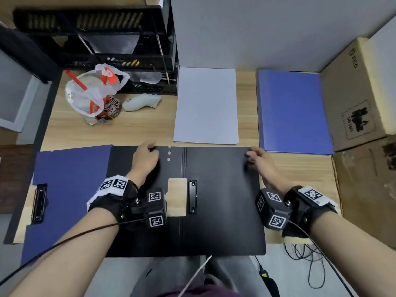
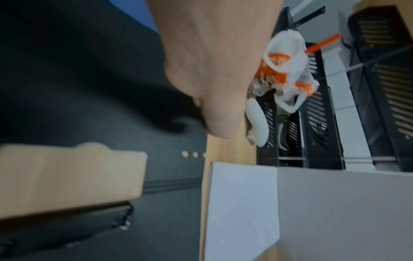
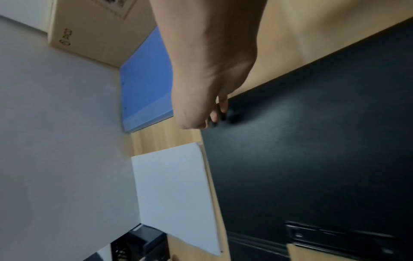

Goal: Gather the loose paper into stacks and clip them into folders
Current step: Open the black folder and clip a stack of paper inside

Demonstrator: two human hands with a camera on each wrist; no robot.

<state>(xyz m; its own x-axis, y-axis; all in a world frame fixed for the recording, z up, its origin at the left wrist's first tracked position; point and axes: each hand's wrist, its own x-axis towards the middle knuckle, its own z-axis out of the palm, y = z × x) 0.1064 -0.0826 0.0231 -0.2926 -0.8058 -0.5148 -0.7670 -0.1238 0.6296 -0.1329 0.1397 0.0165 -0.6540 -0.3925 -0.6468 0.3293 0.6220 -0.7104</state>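
Note:
A black folder [image 1: 214, 200] lies open and flat at the near edge of the table, its metal clip [image 1: 192, 196] beside the spine. My left hand [image 1: 152, 150] curls its fingers on the far edge of the folder's left half [image 2: 111, 88]. My right hand [image 1: 249, 156] grips the far right corner, fingertips [image 3: 220, 113] on the black cover [image 3: 312, 141]. A stack of white paper [image 1: 206, 106] lies just beyond the folder, between the two hands, untouched. In the wrist views the paper [image 2: 241, 203] [image 3: 174, 190] sits beside the folder's edge.
A dark blue folder [image 1: 68, 189] with its clip [image 1: 39, 203] lies open at the left, partly under the black one. A closed light blue folder [image 1: 293, 110] lies back right, beside cardboard boxes [image 1: 353, 93]. A plastic bag [image 1: 94, 93], a white object [image 1: 141, 102] and a black file rack [image 1: 107, 50] stand back left.

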